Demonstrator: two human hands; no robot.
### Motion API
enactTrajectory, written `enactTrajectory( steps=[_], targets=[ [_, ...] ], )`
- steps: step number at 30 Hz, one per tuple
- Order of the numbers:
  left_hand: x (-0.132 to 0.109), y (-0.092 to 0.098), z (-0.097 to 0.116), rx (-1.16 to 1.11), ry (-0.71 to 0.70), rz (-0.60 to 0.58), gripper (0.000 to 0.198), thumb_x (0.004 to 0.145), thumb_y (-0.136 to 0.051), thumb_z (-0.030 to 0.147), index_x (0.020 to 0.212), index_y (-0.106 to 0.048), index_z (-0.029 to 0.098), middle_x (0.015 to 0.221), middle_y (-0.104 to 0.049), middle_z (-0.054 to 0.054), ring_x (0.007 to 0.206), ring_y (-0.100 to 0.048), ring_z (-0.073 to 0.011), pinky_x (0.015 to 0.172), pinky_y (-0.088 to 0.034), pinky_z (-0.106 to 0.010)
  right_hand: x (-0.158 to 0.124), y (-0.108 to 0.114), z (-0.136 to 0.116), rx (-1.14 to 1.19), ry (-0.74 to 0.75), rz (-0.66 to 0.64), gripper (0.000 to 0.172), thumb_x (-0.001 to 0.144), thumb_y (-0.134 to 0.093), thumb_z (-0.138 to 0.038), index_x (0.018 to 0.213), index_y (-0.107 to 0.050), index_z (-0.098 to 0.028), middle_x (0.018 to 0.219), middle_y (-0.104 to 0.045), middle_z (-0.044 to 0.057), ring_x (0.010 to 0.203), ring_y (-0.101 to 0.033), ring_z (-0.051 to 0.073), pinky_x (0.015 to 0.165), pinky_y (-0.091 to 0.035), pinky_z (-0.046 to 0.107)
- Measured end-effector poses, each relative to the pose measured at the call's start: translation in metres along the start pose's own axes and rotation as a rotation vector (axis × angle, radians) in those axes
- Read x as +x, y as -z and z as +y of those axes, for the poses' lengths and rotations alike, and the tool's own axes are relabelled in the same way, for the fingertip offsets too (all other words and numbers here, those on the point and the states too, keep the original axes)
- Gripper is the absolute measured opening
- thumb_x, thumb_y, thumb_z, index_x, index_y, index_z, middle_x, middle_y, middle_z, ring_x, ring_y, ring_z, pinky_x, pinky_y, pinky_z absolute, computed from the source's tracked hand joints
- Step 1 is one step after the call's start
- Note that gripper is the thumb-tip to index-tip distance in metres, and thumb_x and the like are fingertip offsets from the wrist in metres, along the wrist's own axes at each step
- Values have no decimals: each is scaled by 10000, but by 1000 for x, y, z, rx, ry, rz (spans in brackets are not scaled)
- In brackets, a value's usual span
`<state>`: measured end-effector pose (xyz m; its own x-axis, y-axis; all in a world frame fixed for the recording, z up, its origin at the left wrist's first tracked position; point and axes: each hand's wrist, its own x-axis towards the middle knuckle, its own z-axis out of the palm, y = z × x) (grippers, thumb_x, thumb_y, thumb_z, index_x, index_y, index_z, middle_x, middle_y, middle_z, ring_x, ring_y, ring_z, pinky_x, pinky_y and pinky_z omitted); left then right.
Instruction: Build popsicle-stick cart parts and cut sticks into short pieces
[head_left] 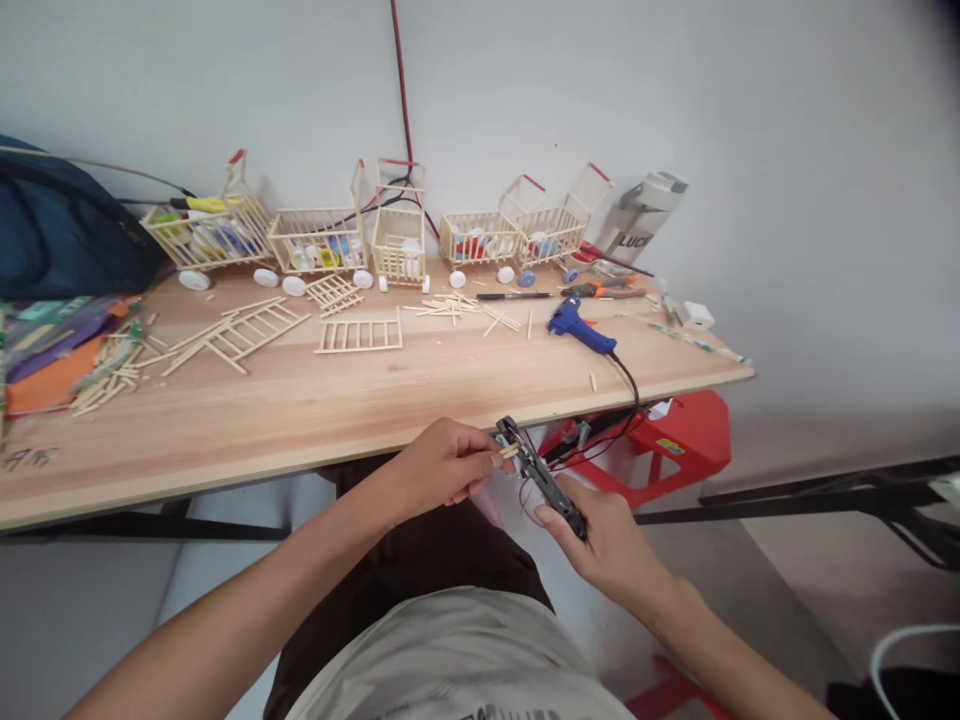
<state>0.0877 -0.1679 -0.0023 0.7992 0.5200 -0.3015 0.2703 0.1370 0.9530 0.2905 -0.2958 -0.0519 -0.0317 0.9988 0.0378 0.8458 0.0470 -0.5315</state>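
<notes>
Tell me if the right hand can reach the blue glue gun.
Probably not at once: the right hand grips a black tool, though nothing blocks the way to the glue gun.

Wooden table (300,410) against plain white wall (750,100).

Both arms bare, brought in towards the middle of the body, below the near edge of the surface; left forearm (247,620) runs up from lower left, right forearm (720,640) from lower right. Left hand (442,468) back-up, knuckles towards the camera, wrist straight; fingers (484,465) curled and drawn together with the thumb, pinching a small pale stick (510,452) at their tips. Right hand (604,540) lower and just beside the left, wrist bent slightly inward; fingers wrapped under a slim black tool (541,478), thumb lying along its near side. The two hands close together, fingertips nearly meeting at the tool's upper end.
</notes>
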Motion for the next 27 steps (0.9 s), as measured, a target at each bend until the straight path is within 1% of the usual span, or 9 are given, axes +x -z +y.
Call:
enactTrajectory(
  steps=[4, 7, 13, 16, 19, 23, 27],
  targets=[
    [1, -3, 3, 1, 19, 13, 307, 820, -518, 320, 890, -676, 67, 523, -436, 50, 420, -361, -58, 437, -293, -192, -1, -1, 3, 8, 3, 7, 352, 947, -411, -491, 826, -537, -185, 619, -534, 1, 544, -504, 150, 542, -351, 253],
    [5, -7, -3, 5, 40, 14, 299, 810, -515, 319, 886, -669, 74, 511, -437, 56, 406, -360, -57, 431, -285, -190, -5, -7, 6, 13, -17, 18, 347, 946, -421, -481, 823, -546, -181, 615, -546, 4, 539, -518, 151, 536, -351, 253],
    [19, -25, -33, -29, 87, -18, 215, 766, -503, 293, 702, -606, 116, 479, -438, 56, 382, -350, -59, 404, -261, -193, -26, -25, 15, 34, -73, -4, 330, 965, -392, -441, 815, -545, -191, 610, -569, 5, 533, -538, 146, 535, -362, 246],
    [28, -34, -47, -75, 124, -21, 204, 744, -496, 273, 715, -621, 113, 471, -447, 58, 364, -336, -57, 391, -265, -191, -34, -32, 22, 22, -112, -21, 346, 964, -387, -458, 778, -522, -199, 569, -550, -3, 505, -524, 143, 518, -353, 246],
    [35, -40, -54, -108, 146, -12, 217, 738, -498, 266, 753, -642, 104, 462, -449, 60, 355, -337, -59, 386, -272, -191, -37, -36, 29, 9, -127, -11, 358, 962, -384, -472, 759, -508, -204, 544, -525, -12, 485, -507, 139, 511, -348, 245],
    [38, -39, -55, -139, 121, -27, 233, 738, -502, 264, 782, -654, 92, 466, -434, 66, 357, -338, -57, 389, -267, -190, -36, -35, 35, 4, -135, 19, 384, 964, -379, -484, 726, -494, -205, 547, -497, -17, 491, -497, 134, 522, -344, 247],
    [34, -35, -53, -178, 25, -57, 286, 782, -551, 335, 854, -659, 80, 516, -453, 55, 405, -371, -57, 424, -300, -188, -36, -22, 35, 81, -154, 4, 387, 958, -365, -508, 807, -527, -190, 562, -515, -19, 503, -502, 143, 533, -365, 255]
  ],
)
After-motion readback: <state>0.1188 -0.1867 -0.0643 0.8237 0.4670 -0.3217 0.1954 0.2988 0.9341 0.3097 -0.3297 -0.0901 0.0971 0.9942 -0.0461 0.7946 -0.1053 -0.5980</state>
